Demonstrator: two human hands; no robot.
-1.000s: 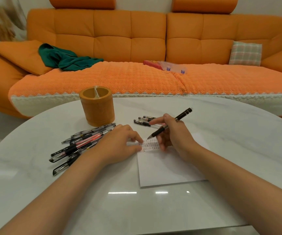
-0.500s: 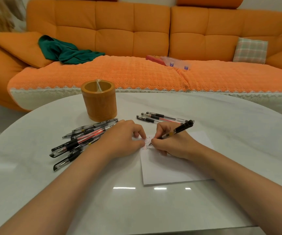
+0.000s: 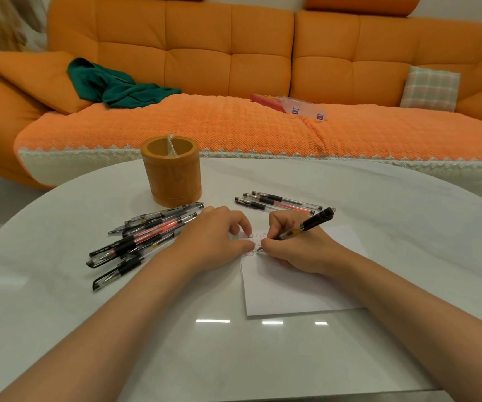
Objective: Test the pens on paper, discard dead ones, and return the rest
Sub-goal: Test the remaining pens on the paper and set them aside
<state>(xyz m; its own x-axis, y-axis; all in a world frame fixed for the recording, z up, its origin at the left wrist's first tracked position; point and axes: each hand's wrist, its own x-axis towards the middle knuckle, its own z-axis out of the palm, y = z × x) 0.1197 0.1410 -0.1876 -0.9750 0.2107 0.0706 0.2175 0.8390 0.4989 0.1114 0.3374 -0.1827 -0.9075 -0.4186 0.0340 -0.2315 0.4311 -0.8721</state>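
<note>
Broadly, along the far side, an orange sofa; nearer, a white glossy table carrying everything for the task. On its near-right part, a sheet of paper, small test marks crowded at the far-left corner. Far-left of the sheet, an orange pen holder, upright. Between holder and left forearm, a loose pile of pens, apparently awaiting a try. Just beyond the hands, three pens side by side, apart from the pile. Left hand, fingers loosely bent and gripping nothing, fingertips pressing the sheet's far-left corner flat. Right hand clamped round a black pen in a writing grip, tip down on the paper among the marks. Likely trouble from here: the sheet sliding on the slick top with left-fingertip pressure eased, skipping the stroke; a faint line lost among crowded marks, hence a dead pen misjudged as live; the pile scattered or mixed with the three by a careless sweep of the left forearm, right beside it.
</note>
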